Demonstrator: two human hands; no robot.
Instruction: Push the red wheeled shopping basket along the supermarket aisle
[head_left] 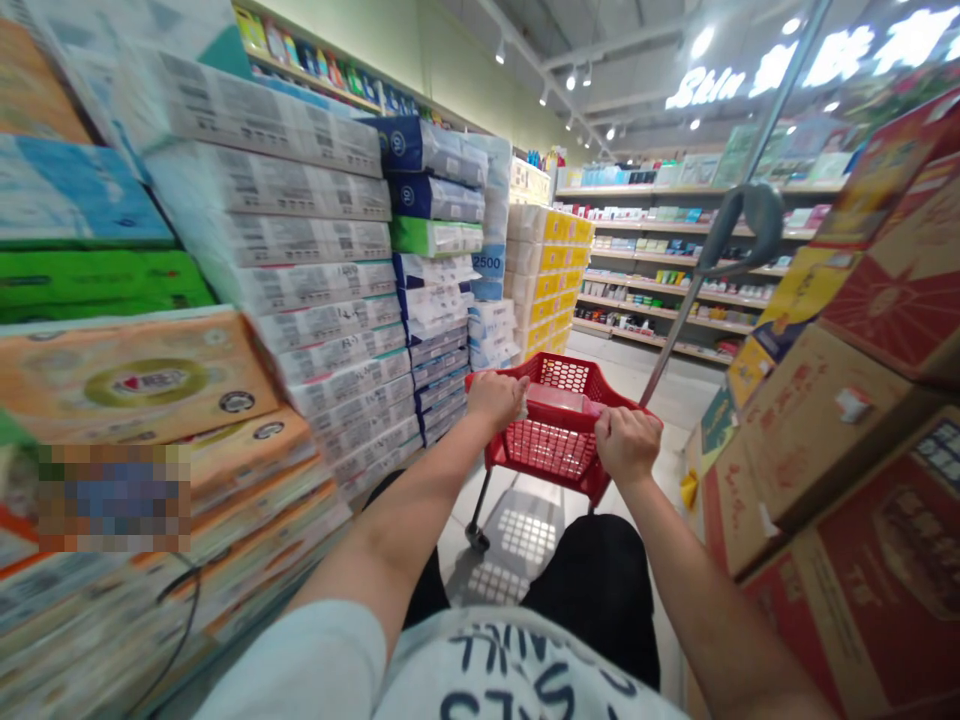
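A small red shopping cart [551,447] with a perforated plastic basket stands in front of me on the aisle floor. My left hand [495,402] is closed around the left end of its handle [561,399]. The right end is gripped by my right hand [628,441], with the knuckles up. A thin metal pole [679,325] rises from the cart's right side, with a grey plastic loop [742,230] on it. One caster wheel [477,538] shows below the basket at the left. The basket's floor is mostly hidden behind the handle.
Tall stacks of tissue packs [322,240] line the left, with orange packs [135,375] nearest me. Cardboard cartons [832,430] are piled close along the right. Yellow-and-white packs [551,270] stand farther ahead. Stocked shelves [667,230] cross the far end.
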